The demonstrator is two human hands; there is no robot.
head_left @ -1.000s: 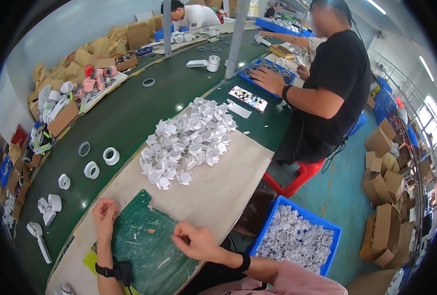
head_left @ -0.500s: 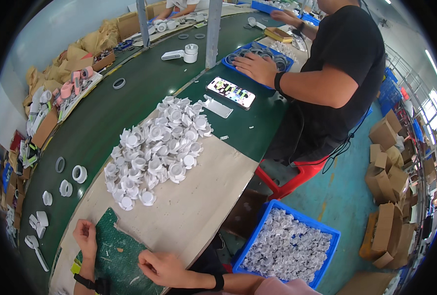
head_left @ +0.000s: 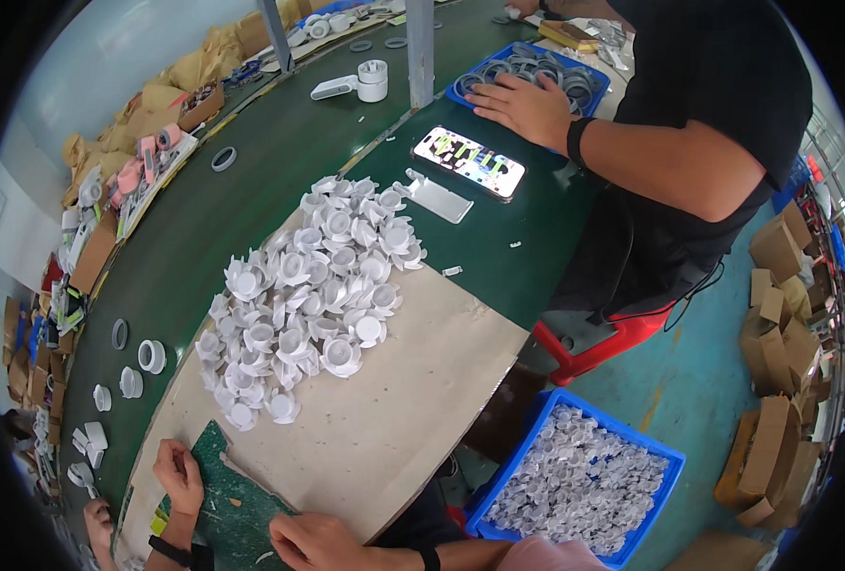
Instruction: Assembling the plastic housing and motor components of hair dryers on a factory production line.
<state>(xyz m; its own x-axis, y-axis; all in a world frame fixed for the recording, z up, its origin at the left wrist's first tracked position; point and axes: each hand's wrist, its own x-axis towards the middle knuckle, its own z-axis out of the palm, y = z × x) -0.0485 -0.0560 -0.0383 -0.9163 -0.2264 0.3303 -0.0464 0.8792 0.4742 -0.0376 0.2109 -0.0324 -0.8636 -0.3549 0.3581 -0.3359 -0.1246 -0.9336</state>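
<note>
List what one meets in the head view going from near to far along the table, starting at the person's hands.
Right hand and left hand on the green cutting mat → brown cardboard sheet → pile of white plastic parts → lit phone → blue tray of rings.

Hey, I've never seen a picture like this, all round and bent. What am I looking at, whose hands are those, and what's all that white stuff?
The picture comes from a wide fisheye camera worn on a person's head, looking down, which is why straight edges curve. There is no machine. At the bottom edge are the wearer's own hands: the left hand rests on a dark green cutting mat, and the right hand lies at the edge of a sheet of brown cardboard. Neither clearly holds anything. On the cardboard is a pile of small white plastic parts. More of them fill a blue crate on the floor. Farther up the green table lies a phone, and a co-worker in black has a hand on a blue tray of rings.
</note>
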